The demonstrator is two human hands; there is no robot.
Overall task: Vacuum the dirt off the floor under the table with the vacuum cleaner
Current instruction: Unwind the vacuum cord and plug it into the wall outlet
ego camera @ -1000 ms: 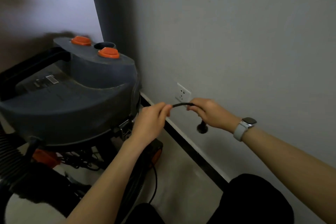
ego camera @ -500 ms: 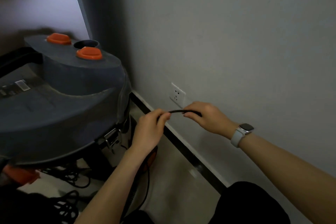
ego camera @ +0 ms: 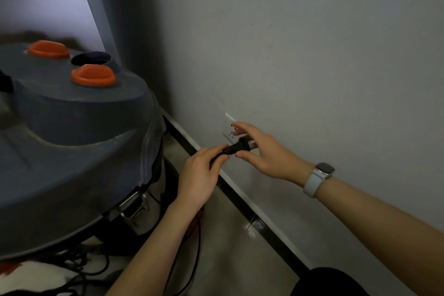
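Fingers of the left hand (ego camera: 200, 175) are curling round the black plug (ego camera: 236, 148) and pinching its rear, while the right hand (ego camera: 262, 151) is spreading fairly wide around the plug's front end, fingers relaxed, with fingertips near the white socket (ego camera: 228, 127) low on the grey wall (ego camera: 312, 55); whether they touch the plug is unclear. Vacuum (ego camera: 72, 139), a dark drum with two orange caps (ego camera: 93, 75), is standing just left of the hands, by the wall, with its cord (ego camera: 197, 247) trailing over the pale floor (ego camera: 228, 259) and a dark skirting (ego camera: 264, 223) running along the wall's foot. Wrist of the right arm is wearing a pale watch (ego camera: 318, 179).
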